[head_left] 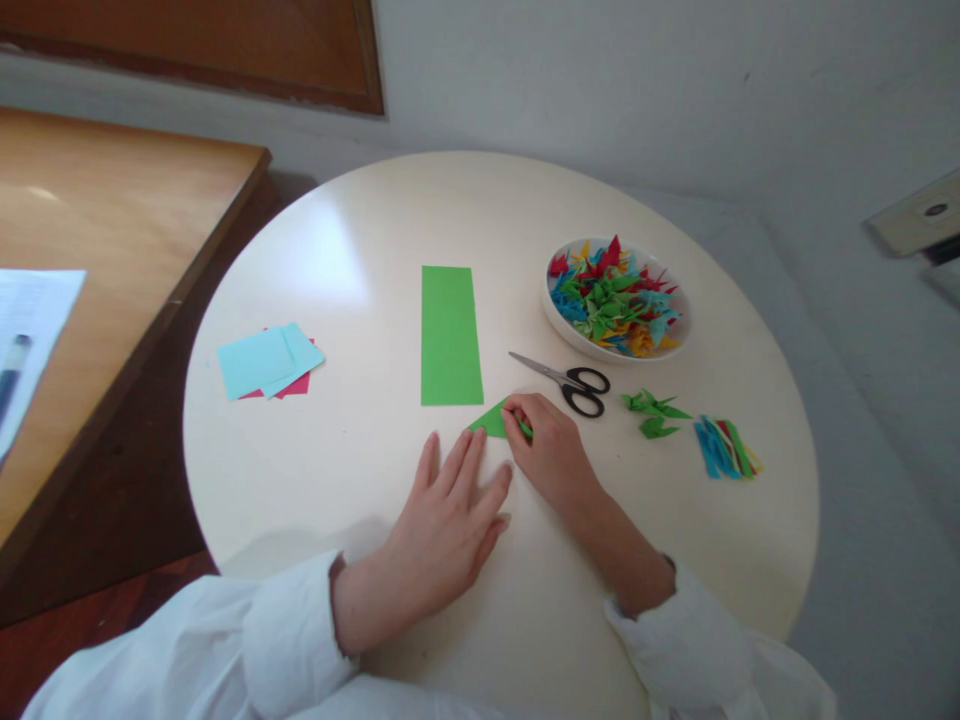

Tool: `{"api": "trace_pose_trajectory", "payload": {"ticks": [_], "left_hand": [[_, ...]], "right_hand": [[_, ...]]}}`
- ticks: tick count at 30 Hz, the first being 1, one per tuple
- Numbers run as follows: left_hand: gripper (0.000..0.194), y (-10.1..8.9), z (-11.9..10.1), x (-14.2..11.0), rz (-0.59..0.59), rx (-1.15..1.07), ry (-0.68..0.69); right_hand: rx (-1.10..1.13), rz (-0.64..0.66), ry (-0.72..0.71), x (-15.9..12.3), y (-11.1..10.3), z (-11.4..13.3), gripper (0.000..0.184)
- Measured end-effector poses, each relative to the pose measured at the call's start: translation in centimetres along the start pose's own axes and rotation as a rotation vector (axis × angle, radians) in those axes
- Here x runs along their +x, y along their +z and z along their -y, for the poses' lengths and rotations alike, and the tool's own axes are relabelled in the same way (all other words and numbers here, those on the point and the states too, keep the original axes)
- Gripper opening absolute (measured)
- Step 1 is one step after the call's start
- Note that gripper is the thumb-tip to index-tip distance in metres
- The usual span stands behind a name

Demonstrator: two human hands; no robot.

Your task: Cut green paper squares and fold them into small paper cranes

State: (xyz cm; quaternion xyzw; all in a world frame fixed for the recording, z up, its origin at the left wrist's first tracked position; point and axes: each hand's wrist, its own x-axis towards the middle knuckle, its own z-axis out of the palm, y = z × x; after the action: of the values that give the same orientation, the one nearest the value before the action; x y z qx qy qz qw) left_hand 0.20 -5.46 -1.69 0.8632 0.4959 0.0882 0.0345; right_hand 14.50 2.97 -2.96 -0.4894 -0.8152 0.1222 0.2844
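Note:
A small green paper triangle (491, 419) lies on the round cream table (345, 260), just below a long green paper strip (450, 335). My right hand (547, 450) pinches the triangle's right edge with closed fingers. My left hand (446, 525) lies flat on the table, fingers stretched out, its fingertips just left of and below the triangle, holding nothing. Both arms wear white sleeves.
Black-handled scissors (566, 380) lie right of the strip. A white bowl (564, 322) holds several colourful folded paper cranes. Two green folded pieces (654, 412) and coloured paper strips (724, 448) lie at right. Light blue and red squares (270, 362) lie at left. A wooden desk (112, 220) stands further left.

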Motion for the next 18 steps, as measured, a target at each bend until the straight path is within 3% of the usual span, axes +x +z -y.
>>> {"api": "trace_pose_trajectory", "payload": {"ticks": [18], "left_hand": [[0.043,0.30,-0.15,-0.20,0.012,-0.022,0.004]], "right_hand": [[-0.007,0.024,0.012,-0.06,-0.09,0.08,0.013]]}}
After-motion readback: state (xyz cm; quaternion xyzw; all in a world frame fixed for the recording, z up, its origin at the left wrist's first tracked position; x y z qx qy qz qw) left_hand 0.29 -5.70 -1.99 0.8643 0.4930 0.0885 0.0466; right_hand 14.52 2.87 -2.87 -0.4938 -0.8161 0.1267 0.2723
